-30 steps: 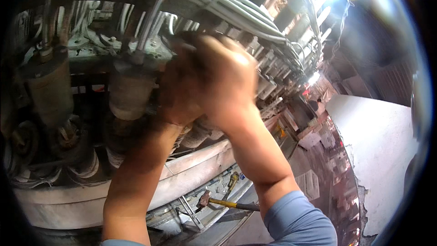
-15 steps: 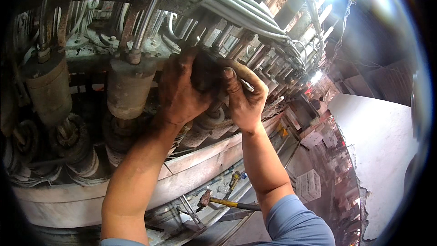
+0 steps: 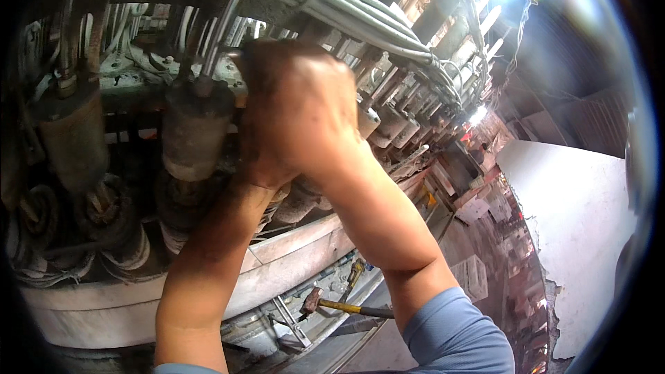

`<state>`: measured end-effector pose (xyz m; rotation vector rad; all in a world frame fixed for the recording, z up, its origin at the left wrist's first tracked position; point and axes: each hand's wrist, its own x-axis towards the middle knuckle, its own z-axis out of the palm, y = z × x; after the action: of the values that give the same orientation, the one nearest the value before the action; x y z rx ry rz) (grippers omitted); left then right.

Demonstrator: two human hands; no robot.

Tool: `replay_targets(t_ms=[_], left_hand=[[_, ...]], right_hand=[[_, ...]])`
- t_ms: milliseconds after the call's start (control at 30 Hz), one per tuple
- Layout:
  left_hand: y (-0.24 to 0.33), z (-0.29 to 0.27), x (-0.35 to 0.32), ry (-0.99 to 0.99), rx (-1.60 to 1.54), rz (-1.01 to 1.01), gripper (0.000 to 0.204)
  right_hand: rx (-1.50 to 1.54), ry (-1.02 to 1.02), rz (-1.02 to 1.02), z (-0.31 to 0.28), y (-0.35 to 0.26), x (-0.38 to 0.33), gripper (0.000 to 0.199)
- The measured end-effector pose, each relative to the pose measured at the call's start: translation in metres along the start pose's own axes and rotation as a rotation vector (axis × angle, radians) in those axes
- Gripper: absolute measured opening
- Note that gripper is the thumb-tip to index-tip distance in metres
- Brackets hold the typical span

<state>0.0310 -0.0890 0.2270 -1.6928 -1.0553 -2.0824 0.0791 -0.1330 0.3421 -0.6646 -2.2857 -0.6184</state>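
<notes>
My right hand (image 3: 305, 100) is a fist with the back of the hand toward me, crossed in front of my left hand. Its fingertips and whatever they grip are hidden; a short bit of dull metal pokes out at its far left. Of my left hand (image 3: 258, 156) only the wrist side shows, low behind the right, its fingers covered. Both are up among a row of dusty machine cylinders. Just left of them stands a grey cylinder (image 3: 197, 135) with a shiny rod (image 3: 220, 34) rising from its top; another grey cylinder (image 3: 75, 138) is farther left.
Thick grey cables (image 3: 346, 7) run above the hands. Below, a pale curved rail (image 3: 138, 308) crosses the machine. A hammer (image 3: 346, 307) with a yellow and black handle lies past it, beside a yellowish tool (image 3: 355, 273). A large white slab (image 3: 564, 215) stands at the right.
My right hand has swung left and turned over, from beside my left hand to across its front. The shiny metal piece beside the right thumb no longer shows there.
</notes>
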Motion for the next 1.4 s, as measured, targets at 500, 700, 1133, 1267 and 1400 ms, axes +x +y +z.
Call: replay_targets(t_ms=[500, 700, 1133, 1267, 1400], left_hand=[[0.0, -0.004, -0.008, 0.082, 0.014, -0.05, 0.089], [0.002, -0.002, -0.008, 0.168, 0.041, 0.019, 0.08], [0.017, -0.01, 0.009, -0.134, 0.193, -0.137, 0.075], [-0.008, -0.012, -0.009, 0.061, 0.157, 0.026, 0.09], [0.003, -0.003, -0.008, 0.076, 0.056, -0.044, 0.094]], right_hand=[[0.893, 0.288, 0.308, 0.01, 0.063, -0.092, 0.023], [0.718, 0.293, 0.104, 0.011, 0.064, -0.086, 0.021], [0.031, 0.097, -0.084, -0.013, 0.016, -0.019, 0.019], [0.627, 0.322, 0.008, -0.021, 0.028, -0.05, 0.023], [0.814, 0.304, 0.198, -0.011, 0.055, -0.084, 0.018]])
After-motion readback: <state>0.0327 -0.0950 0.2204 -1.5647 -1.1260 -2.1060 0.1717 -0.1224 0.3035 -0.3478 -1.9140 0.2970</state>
